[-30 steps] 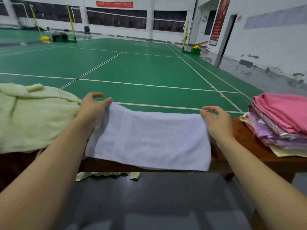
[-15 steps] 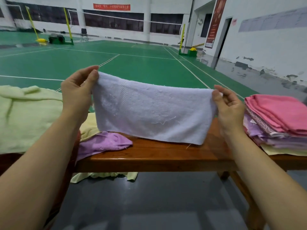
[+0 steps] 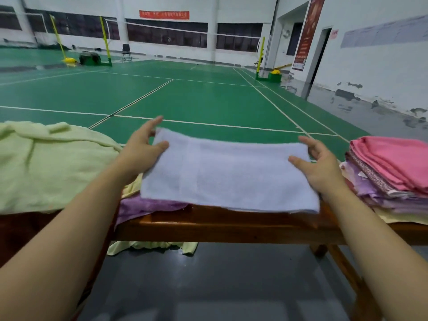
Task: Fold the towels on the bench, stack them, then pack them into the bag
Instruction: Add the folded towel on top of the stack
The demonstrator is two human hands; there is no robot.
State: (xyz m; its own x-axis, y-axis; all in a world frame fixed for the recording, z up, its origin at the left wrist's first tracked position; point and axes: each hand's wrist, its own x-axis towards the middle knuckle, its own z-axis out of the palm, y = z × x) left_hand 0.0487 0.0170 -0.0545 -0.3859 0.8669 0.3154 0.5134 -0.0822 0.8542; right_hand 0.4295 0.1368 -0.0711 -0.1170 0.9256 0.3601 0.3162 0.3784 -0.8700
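White towel (image 3: 231, 174): on desk (image 3: 231, 225), near edge. Left hand (image 3: 141, 154), right hand (image 3: 317, 165): we pinch its ends. Risk: uneven pull skews fold; towel slides off edge.

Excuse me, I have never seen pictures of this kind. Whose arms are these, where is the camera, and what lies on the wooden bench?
There is no machine here. The two bare arms belong to a person who wears a wide-angle camera on the head, so the single picture looks forward and down, as the person's own eyes would. The left hand and the right hand each pinch one end of a white towel, thumb on top, holding it folded over the bench. On the left lie a pale green towel and a crumpled purple towel, not yet folded. On the right sits a stack of folded towels, a pink one on top. Behind the bench is a green sports court. I see no bag in this picture.
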